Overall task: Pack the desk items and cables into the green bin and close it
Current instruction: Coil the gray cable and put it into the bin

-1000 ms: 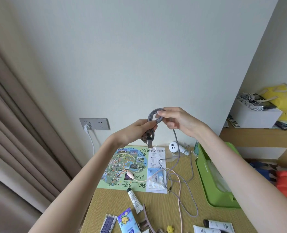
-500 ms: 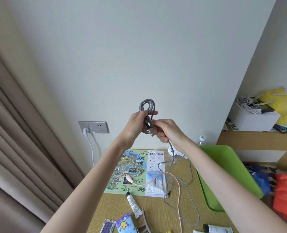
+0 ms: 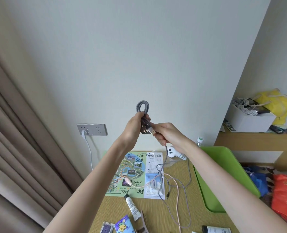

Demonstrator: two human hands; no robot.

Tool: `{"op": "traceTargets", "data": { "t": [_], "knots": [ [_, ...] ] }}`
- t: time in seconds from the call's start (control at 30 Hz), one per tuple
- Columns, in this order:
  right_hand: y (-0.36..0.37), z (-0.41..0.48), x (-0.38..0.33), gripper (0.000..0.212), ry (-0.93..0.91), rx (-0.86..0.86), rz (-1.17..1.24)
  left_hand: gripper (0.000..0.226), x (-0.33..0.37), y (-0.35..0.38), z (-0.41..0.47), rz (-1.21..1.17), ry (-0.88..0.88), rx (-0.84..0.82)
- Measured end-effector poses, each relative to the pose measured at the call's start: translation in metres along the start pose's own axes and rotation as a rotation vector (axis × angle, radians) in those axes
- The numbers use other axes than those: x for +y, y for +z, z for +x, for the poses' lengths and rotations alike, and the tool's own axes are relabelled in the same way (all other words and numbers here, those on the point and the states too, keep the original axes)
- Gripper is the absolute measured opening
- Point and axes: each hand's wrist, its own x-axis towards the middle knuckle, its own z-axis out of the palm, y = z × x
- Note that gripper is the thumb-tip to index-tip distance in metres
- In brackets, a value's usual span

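Observation:
My left hand (image 3: 134, 128) grips a coil of grey braided cable (image 3: 142, 106), whose loops stick up above the fist, held high in front of the wall. My right hand (image 3: 168, 134) pinches the same cable just below its USB plug; the loose end hangs down to the desk (image 3: 181, 207). The green bin (image 3: 223, 179) sits on the desk at the right, partly behind my right forearm. A pink cable (image 3: 177, 199), a white tube (image 3: 131, 205), a map sheet (image 3: 131, 172) and a white packet (image 3: 153, 184) lie on the desk.
A wall socket (image 3: 92, 129) holds a white plug and cord. Curtains hang at the left. A white device (image 3: 172, 152) and a bottle stand by the wall. A shelf at right carries a white box (image 3: 250, 121) and yellow bag. A hair clip and small packets lie near the front edge.
My right hand came down from the top of the coil to just below the plug. The view shifted, so the bin sits further right in the frame.

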Motion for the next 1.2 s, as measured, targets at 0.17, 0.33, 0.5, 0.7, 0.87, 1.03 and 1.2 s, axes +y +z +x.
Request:
{"op": "traceTargets", "data": {
  "t": [0.17, 0.33, 0.5, 0.7, 0.87, 1.03, 1.2],
  "knots": [
    [-0.017, 0.0, 0.008, 0.039, 0.043, -0.014, -0.024, 0.031, 0.01, -0.015, 0.008, -0.468, -0.032, 0.011],
    [-0.032, -0.003, 0.02, 0.041, 0.089, -0.012, 0.055, 0.03, 0.01, -0.041, 0.015, -0.454, 0.0, 0.154],
    [-0.046, -0.005, 0.013, 0.028, 0.033, 0.032, 0.283, 0.029, -0.004, -0.061, 0.015, -0.008, 0.04, 0.166],
    [-0.047, -0.001, -0.015, 0.024, -0.06, 0.009, 0.165, 0.032, -0.02, -0.052, 0.007, 0.463, 0.022, -0.005],
    [-0.037, 0.006, -0.031, 0.025, -0.152, 0.067, 0.007, 0.051, -0.022, -0.031, -0.003, 0.548, 0.015, -0.203],
    [-0.027, 0.008, -0.035, 0.028, -0.21, 0.133, -0.153, 0.06, -0.015, -0.012, -0.012, 0.609, 0.036, -0.302],
    [-0.024, 0.012, -0.03, 0.03, -0.231, 0.216, -0.158, 0.038, -0.01, -0.004, -0.016, 0.469, 0.031, -0.387]
  ]
}}
